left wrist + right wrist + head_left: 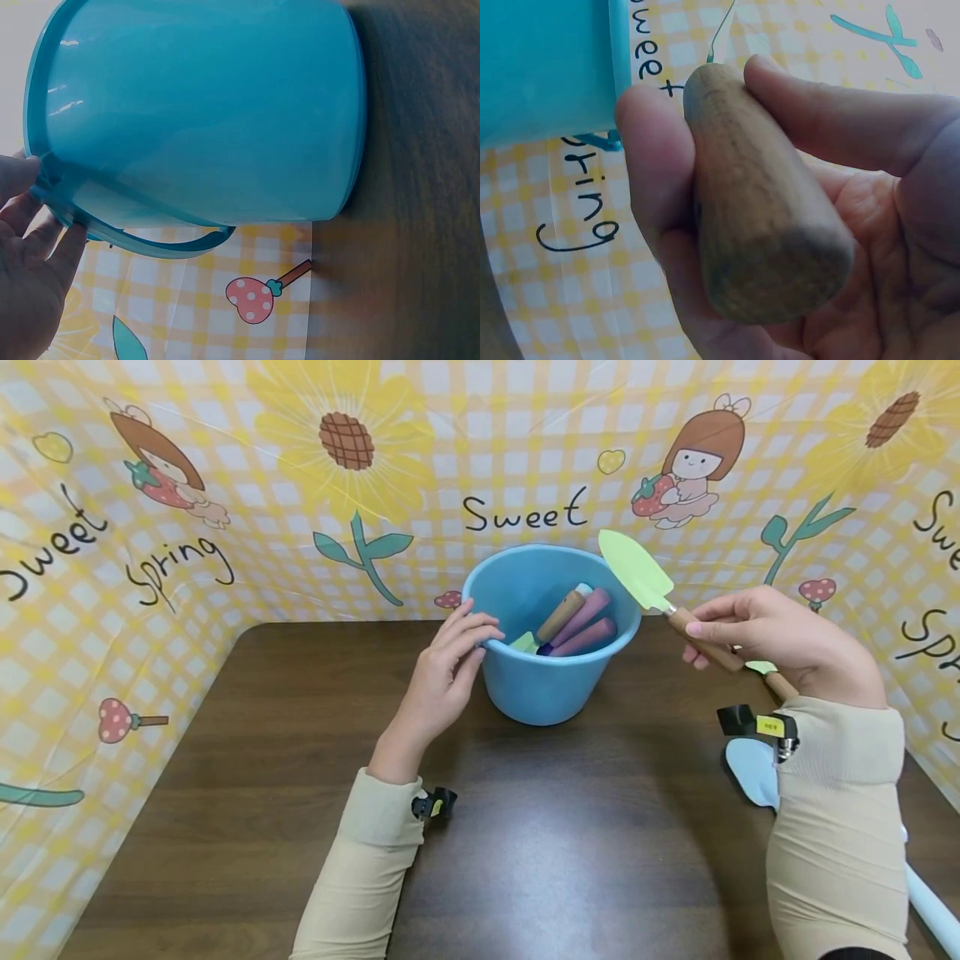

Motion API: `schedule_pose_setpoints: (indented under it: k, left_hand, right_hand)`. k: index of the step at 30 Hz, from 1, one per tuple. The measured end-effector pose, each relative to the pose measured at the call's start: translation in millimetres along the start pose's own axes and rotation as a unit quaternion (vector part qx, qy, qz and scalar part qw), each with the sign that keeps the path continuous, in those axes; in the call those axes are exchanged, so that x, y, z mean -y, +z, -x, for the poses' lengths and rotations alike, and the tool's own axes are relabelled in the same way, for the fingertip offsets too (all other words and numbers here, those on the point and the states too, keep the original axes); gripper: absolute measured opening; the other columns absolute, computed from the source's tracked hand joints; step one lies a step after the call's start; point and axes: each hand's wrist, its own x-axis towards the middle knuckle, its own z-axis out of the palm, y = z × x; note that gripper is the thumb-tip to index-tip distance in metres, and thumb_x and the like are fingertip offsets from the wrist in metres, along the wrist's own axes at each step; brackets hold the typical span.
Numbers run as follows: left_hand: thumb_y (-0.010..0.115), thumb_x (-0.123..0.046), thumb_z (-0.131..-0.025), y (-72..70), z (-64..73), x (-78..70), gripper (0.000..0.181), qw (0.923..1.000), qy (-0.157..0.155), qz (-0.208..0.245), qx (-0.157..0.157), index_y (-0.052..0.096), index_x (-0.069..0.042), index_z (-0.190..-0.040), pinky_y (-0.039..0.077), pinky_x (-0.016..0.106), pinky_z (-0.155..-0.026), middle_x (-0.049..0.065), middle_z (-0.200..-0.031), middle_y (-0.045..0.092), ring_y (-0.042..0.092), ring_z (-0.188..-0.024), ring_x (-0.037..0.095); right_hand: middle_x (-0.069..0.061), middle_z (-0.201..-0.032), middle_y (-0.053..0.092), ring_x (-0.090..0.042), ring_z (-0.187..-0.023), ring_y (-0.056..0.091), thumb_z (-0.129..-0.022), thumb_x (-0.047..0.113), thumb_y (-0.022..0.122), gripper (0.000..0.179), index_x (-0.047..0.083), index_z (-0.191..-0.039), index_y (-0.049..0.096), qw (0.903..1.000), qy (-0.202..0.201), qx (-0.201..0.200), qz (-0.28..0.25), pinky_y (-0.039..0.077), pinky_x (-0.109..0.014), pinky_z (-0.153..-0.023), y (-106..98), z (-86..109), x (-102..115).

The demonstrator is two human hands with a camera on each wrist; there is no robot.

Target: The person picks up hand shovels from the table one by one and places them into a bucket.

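Note:
A light blue bucket (543, 693) stands upright on the table near the back wall. My left hand (442, 672) grips its left rim, fingers over the edge. In the left wrist view the bucket's handle (184, 246) hangs down beside that hand (34, 262). My right hand (780, 635) pinches the wooden handle of a small garden trowel (633, 568). Its pale green blade points up and left, overlapping the bucket's right rim in the head view. Inside the bucket lie several tools, with a wooden handle (561, 616) and purple handles (585, 637) showing.
Right of the bucket, another green tool with a wooden handle (782, 685) lies partly behind my right wrist. A light blue tool head (752, 772) and a pale rod (933, 910) show beside my right sleeve. Yellow checked cloth (420, 560) walls the table's back and sides.

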Motion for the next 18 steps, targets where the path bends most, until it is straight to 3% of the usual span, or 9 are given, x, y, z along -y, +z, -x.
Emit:
schedule_pose_setpoints:
  k: [5,9,12,18]
  left_hand:
    - [0.052,-0.001,-0.101,-0.6,-0.4,-0.7,0.024,1.0000,-0.001,-0.003,0.000,0.068,-0.002,-0.118,0.030,0.041,-0.123,0.012,-0.132,0.062,0.031,-0.150,0.028]
    - [0.051,-0.002,-0.101,-0.7,-0.5,-1.0,0.024,1.0000,-0.003,-0.005,-0.001,0.068,-0.003,-0.118,0.030,0.041,-0.122,0.012,-0.132,0.062,0.031,-0.150,0.029]
    - [0.051,-0.002,-0.101,-0.3,-0.4,-0.2,0.024,1.0000,-0.003,-0.006,-0.001,0.068,-0.002,-0.118,0.030,0.041,-0.122,0.011,-0.132,0.062,0.032,-0.150,0.029]
    - [0.052,-0.002,-0.101,0.0,-0.2,0.4,0.024,1.0000,0.001,-0.006,0.002,0.068,-0.003,-0.118,0.031,0.042,-0.122,0.011,-0.132,0.062,0.031,-0.150,0.029]
  right_hand:
    - [-0.003,-0.082,0.070,-0.016,-0.058,0.052,-0.101,0.038,0.057,0.036,0.005,-0.105,0.070,0.9997,0.012,0.009,0.020,0.047,-0.032,-0.056,2.3,-7.8,13.8]
    - [-0.004,-0.079,0.069,-0.014,-0.053,0.048,-0.102,0.034,0.056,0.034,0.003,-0.104,0.070,0.9988,-0.009,0.020,0.043,0.044,-0.031,-0.052,2.6,-15.4,21.0]
    - [-0.003,-0.078,0.070,-0.013,-0.053,0.048,-0.103,0.030,0.056,0.032,0.002,-0.104,0.070,0.9979,-0.021,0.025,0.057,0.043,-0.028,-0.053,2.3,-21.6,26.0]
    - [0.001,-0.077,0.071,-0.010,-0.057,0.055,-0.103,0.027,0.056,0.030,0.001,-0.108,0.069,0.9976,-0.007,0.038,0.057,0.042,-0.026,-0.049,1.0,-32.3,37.3]
